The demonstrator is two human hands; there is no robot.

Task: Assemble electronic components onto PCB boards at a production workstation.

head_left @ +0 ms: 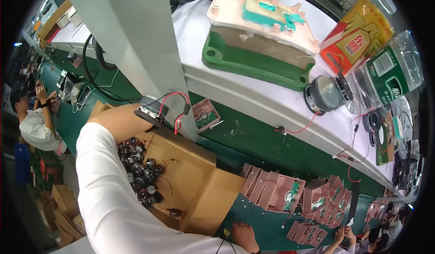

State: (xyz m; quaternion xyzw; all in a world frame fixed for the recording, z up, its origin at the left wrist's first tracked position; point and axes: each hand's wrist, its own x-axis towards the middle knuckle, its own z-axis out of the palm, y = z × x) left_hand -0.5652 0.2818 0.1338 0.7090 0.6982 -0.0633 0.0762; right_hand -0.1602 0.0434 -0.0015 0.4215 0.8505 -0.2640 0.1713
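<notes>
Left fingers: hidden under the part they carry, so I cannot tell how they are set. The left hand (pixel 137 118) ends right at the part, which hangs clear of any support, so I judge it gripped.
Held part: a small round black-and-silver metal speaker driver (pixel 152 108) with a red wire and a black wire (pixel 177 113) looping off its right side. It is raised above the open box's far edge, beside the grey-white upright post (pixel 136 36), and the leads dangle free rather than snagging.
Left arm: a white sleeve (pixel 108 199) crosses over the box, probably because the supply lies directly below.
Supply: an open brown cardboard box (pixel 195 181) at the near left edge of the green conveyor belt (pixel 253 141). It holds a heap of small black round speaker drivers (pixel 140 174) along its left wall, within easy reach.
Right fingers: the right hand (pixel 244 237) rests low at the belt's near edge, by the box's near right corner. The fingers look curled, but I cannot tell whether they pinch anything. Thin black wires (pixel 220 246) run just beside it.
Belt: pink plastic housing shells with green circuit boards (pixel 281 191) lie open side up in rows along the near edge, so their insides are accessible.
Shelf: the white bench top (pixel 253 88) behind the belt carries a green-and-pink moulded fixture (pixel 258 50), a larger grey-coned speaker (pixel 324 94), an orange packet (pixel 358 36) and a clear green-labelled bottle (pixel 389 70).
Others: a seated person in a white shirt (pixel 34 127) at the belt's far left, and another worker's hands (pixel 340 237) at its near right edge.
</notes>
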